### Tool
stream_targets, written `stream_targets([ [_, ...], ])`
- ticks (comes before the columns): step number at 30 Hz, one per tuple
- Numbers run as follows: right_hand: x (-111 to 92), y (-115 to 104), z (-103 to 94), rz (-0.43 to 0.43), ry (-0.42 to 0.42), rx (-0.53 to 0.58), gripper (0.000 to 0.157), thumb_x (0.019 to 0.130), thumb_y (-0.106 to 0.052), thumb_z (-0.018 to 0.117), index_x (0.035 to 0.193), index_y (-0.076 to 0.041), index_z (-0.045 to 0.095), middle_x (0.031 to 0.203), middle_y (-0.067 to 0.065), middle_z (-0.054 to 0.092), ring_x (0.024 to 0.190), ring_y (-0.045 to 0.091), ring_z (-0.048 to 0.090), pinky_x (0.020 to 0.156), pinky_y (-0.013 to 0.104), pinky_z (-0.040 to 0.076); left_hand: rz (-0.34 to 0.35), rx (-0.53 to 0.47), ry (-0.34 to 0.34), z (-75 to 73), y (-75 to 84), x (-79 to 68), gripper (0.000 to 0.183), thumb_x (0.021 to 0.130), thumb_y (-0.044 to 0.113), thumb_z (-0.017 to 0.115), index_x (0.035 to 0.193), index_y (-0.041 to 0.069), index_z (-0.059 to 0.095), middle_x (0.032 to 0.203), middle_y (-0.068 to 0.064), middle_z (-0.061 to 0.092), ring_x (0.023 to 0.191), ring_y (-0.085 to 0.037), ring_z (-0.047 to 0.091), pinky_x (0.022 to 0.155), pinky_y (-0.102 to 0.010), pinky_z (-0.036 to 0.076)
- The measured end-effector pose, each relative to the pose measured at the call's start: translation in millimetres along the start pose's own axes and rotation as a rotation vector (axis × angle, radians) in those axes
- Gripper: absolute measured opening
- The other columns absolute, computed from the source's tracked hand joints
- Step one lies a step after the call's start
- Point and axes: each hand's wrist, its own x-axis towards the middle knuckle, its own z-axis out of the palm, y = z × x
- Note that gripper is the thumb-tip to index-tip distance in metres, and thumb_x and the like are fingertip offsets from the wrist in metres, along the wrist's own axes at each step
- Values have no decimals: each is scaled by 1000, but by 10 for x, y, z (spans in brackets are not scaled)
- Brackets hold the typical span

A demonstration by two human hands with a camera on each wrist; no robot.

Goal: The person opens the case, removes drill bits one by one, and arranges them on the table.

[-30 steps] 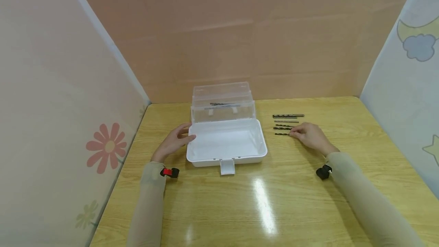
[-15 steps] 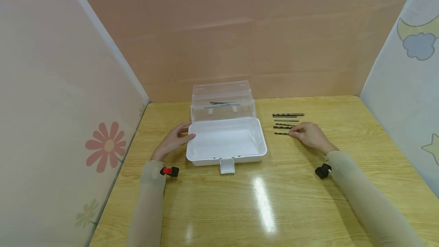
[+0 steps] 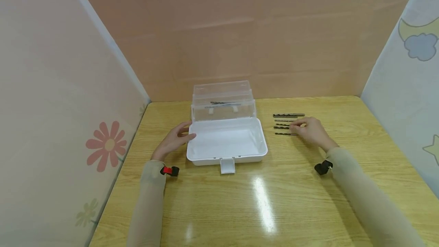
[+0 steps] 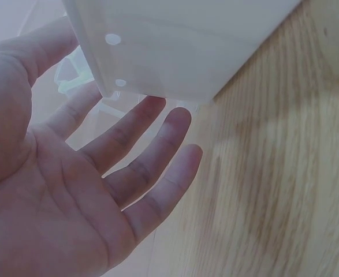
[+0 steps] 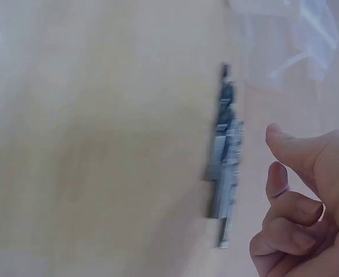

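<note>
Clock read from the white box [image 3: 226, 140], 12 pointing away from us. Nearest: two light sleeves [image 3: 147, 205] over the wood-grain table [image 3: 219, 209], at 7 and 4 to 5. Each wrist carries a camera strap; the left one [image 3: 169, 171] shows red and black, the right one [image 3: 323, 167] black. Box's white latch [image 3: 228, 166] hangs down at 6.

Our left hand [image 3: 173, 140] is at 9, thumb laid over the rim, fingers loosely extended and spread outside, touching the box side. We see contact, no tight grip; ring and little fingertips are off the wall.

Our right hand [image 3: 313, 130] is at 3, over the right ends of the drill bits [image 3: 282, 133]. Thumb and forefinger are a little apart with nothing between them, the other fingers curled in; it holds nothing. Can't tell if a fingertip touches a bit. Bits lie flat in a rough stack of rows, between 2 and 3; we make out about six, thickest farthest. Blurred in the right wrist view.

At 12, the clear stepped lid [image 3: 202, 116] stands up, with more metal bits [image 3: 223, 104] showing through it. Farthest: brown back panel [image 3: 250, 41].
</note>
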Motion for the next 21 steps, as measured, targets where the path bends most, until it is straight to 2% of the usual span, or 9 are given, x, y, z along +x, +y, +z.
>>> stream_targets([
  [4, 98, -197, -132, -15, 14, 13, 46, 110, -41, 60, 132, -3, 73, 143, 29, 64, 122, 47, 63, 95, 63, 54, 5, 3, -2, 1, 0, 2, 78, 103, 51, 68, 167, 21, 36, 172, -14, 35, 154, -45, 40, 120, -64, 42],
  [8, 245, -452, -207, -27, 10, 11, 48, 110, -44, 59, 134, -5, 73, 144, 26, 64, 130, 47, 59, 103, 65, 51, 2, 5, -3, -2, 1, 2, 78, 102, 53, 69, 167, 22, 37, 172, -14, 35, 154, -45, 40, 121, -64, 42],
  [15, 581, -937, -173, -74, 27, 55, 40, 108, -37, 63, 130, -6, 75, 140, 21, 69, 120, 38, 63, 94, 54, 52, 14, 6, 7, -11, 20, 6, 77, 103, 50, 69, 166, 22, 37, 170, -15, 38, 152, -45, 43, 120, -63, 44],
  [21, 832, -1381, -166, -93, -22, 89, 37, 106, -34, 68, 128, -6, 76, 134, 19, 72, 121, 36, 65, 101, 54, 52, -6, -16, 3, -5, -2, 4, 76, 102, 51, 71, 165, 24, 39, 170, -13, 38, 152, -44, 44, 119, -62, 45],
])
